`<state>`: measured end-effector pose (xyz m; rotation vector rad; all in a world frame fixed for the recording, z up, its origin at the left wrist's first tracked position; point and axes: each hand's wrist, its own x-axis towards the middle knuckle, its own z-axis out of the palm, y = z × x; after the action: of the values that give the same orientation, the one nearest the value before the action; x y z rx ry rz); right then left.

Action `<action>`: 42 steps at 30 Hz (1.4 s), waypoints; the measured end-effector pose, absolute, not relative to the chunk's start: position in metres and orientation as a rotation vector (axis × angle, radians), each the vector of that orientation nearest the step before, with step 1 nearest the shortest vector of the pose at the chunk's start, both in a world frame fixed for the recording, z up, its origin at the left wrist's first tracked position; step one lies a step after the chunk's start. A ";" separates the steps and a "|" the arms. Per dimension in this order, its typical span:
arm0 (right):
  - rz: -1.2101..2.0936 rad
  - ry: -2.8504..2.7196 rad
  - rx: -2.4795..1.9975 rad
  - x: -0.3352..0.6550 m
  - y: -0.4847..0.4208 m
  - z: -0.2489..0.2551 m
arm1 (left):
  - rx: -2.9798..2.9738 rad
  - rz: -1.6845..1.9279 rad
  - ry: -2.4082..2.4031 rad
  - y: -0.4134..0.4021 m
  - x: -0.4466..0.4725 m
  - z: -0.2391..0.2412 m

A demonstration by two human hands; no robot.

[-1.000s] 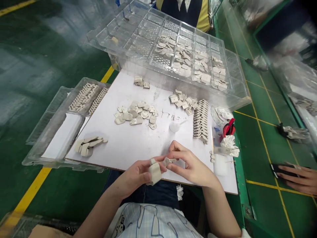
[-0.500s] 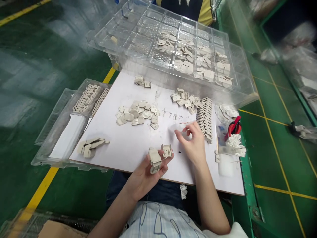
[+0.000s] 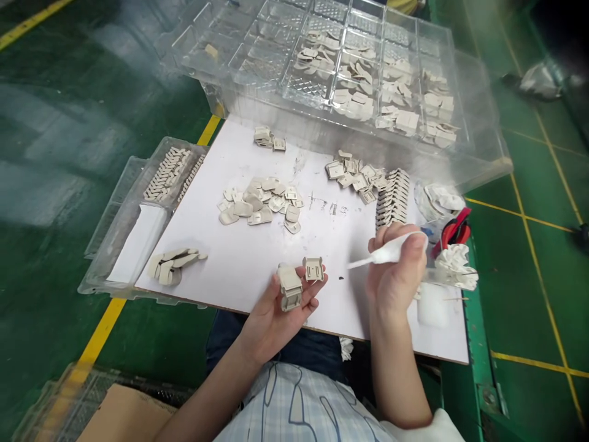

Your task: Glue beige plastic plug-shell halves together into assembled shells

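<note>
Above the front edge of the white board, my left hand [image 3: 280, 316] is closed on beige plastic parts. A boxy beige part [image 3: 290, 287] lies against its palm, and a flat slotted part [image 3: 313, 269] rests on the fingertips. To the right, my right hand [image 3: 396, 276] grips a white squeeze bottle [image 3: 391, 250] with its thin nozzle pointing left over the board. Past my left hand lies a loose pile of rounded beige pieces [image 3: 260, 201]. Beyond my right hand stands a row of stacked beige parts [image 3: 392, 196], with a looser heap [image 3: 354, 175] beside it.
A clear compartment tray [image 3: 294, 98] with beige pieces spans the board's [image 3: 221, 264] far side. Red-handled pliers [image 3: 451, 233], crumpled white tissue [image 3: 458, 264] and a white block [image 3: 431, 305] lie at right. At left are curved beige parts [image 3: 175, 265] and a clear tray [image 3: 99, 270].
My right hand has lifted the white squeeze bottle from the board and turned its nozzle leftward. My left hand keeps its parts nearly still. The view has shifted slightly.
</note>
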<state>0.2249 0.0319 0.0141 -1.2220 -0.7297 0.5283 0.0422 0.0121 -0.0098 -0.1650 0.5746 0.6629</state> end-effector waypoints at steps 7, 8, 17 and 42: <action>0.346 -0.998 -1.271 0.218 0.023 -0.001 | -0.133 0.653 0.566 0.013 0.043 -0.011; 0.349 -1.007 -1.280 0.218 0.022 -0.002 | -0.134 0.654 0.565 0.013 0.043 -0.011; 0.413 -1.018 -1.314 0.212 0.022 -0.003 | -0.104 0.658 0.555 0.012 0.042 -0.012; 0.414 -0.936 -1.369 0.217 0.019 -0.003 | -0.091 0.654 0.584 0.011 0.041 -0.012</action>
<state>0.2172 0.0191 -0.0032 -1.3695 -0.9357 0.4135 0.0412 0.0107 -0.0125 -0.0913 0.5841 0.6541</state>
